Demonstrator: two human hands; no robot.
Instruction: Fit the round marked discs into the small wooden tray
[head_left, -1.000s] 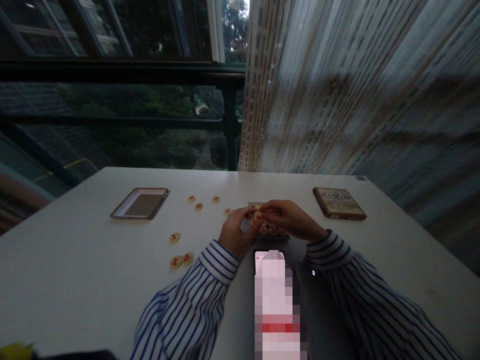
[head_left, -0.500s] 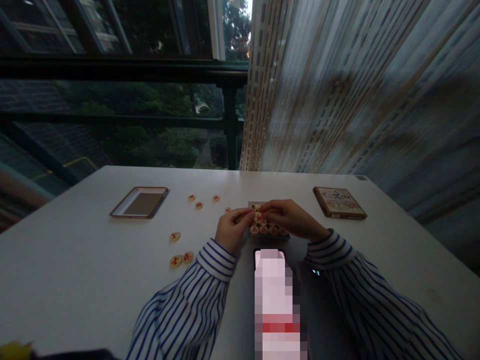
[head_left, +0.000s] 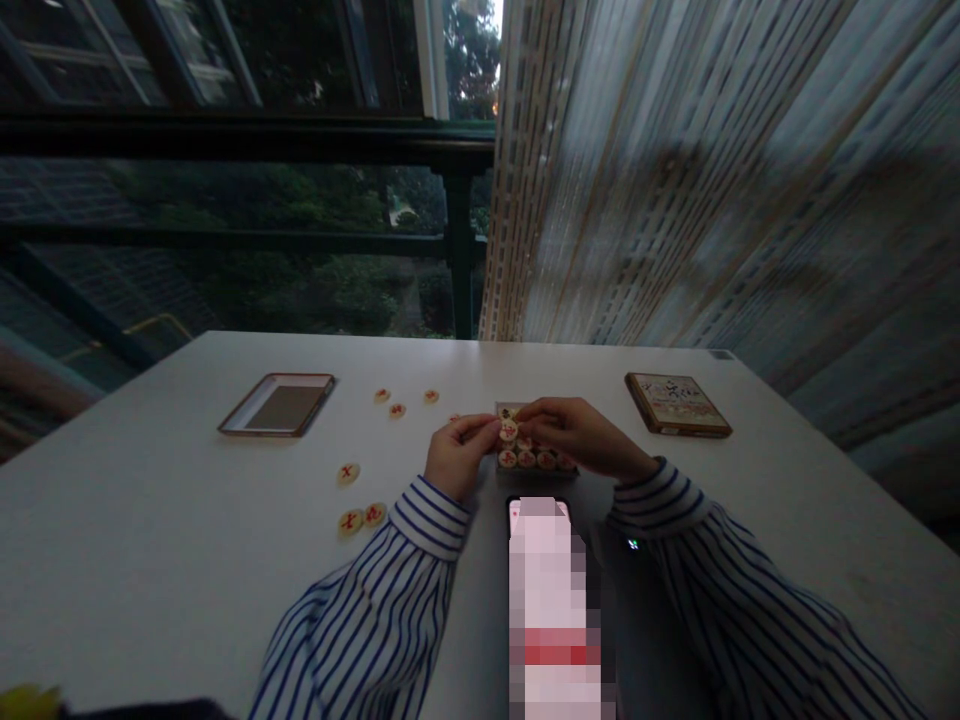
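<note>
A small box (head_left: 538, 474) filled with round wooden pieces with red characters stands near the middle of the white table. My left hand (head_left: 459, 455) is at its left edge, thumb and fingers pinched by a round piece (head_left: 509, 430) at the box's upper left. From the right, my right hand (head_left: 574, 435) reaches over the box, its fingers curled and closed at the same piece. Both hands seem to touch this piece. The right fingers cover part of the rows. Several loose pieces lie left of the hands, among them a pair (head_left: 351, 521) and a single one (head_left: 348, 473).
An open shallow tray or lid (head_left: 262, 434) lies at the back left. A flat printed box (head_left: 679, 402) is at the back right. Close in front of the piece box is a phone (head_left: 547, 590), its screen pixelated. Curtain and railing stand behind the table (head_left: 150, 530).
My left hand has shifted slightly left, away from the middle of the box. The piece at the fingertips has moved a little left and up.
</note>
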